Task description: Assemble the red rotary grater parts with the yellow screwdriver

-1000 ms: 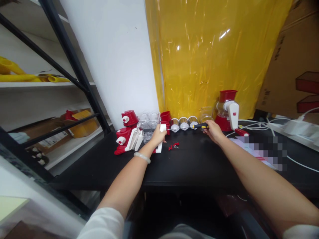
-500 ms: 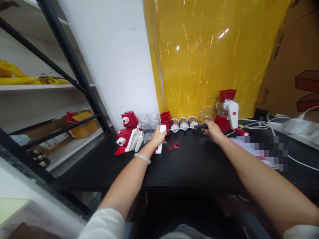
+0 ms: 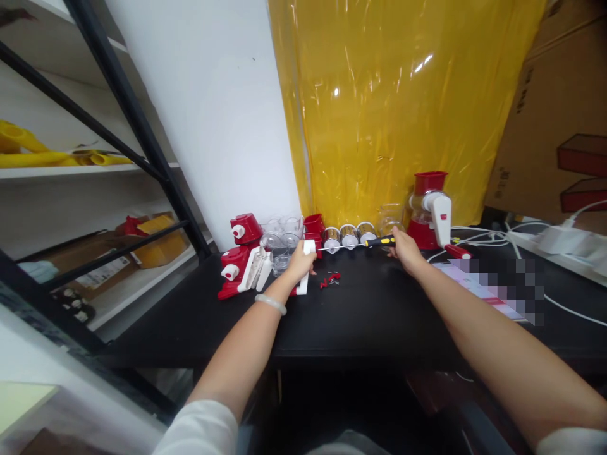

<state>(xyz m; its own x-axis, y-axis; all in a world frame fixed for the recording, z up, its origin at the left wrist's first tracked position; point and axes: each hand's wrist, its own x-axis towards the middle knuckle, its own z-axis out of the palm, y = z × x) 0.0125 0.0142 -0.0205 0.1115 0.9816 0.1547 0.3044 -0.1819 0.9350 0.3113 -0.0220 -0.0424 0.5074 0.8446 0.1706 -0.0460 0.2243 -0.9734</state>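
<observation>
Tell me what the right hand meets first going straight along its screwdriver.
Likely the white part in the left hand; the screwdriver tip looks at or near it. The metal drums seem behind that line, though depth is unclear.

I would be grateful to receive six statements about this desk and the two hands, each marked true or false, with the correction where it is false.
1. The right hand holds a screwdriver. True.
2. The left hand holds nothing. False: it grips a white part.
3. Small red pieces lie on the black table. True.
4. Five metal cylinders stand in a row. False: there are three metal cylinders.
5. A red-and-white machine stands to the right of those cylinders. True.
6. A bracelet is on the right wrist. False: the pale bracelet is on the left.
</observation>
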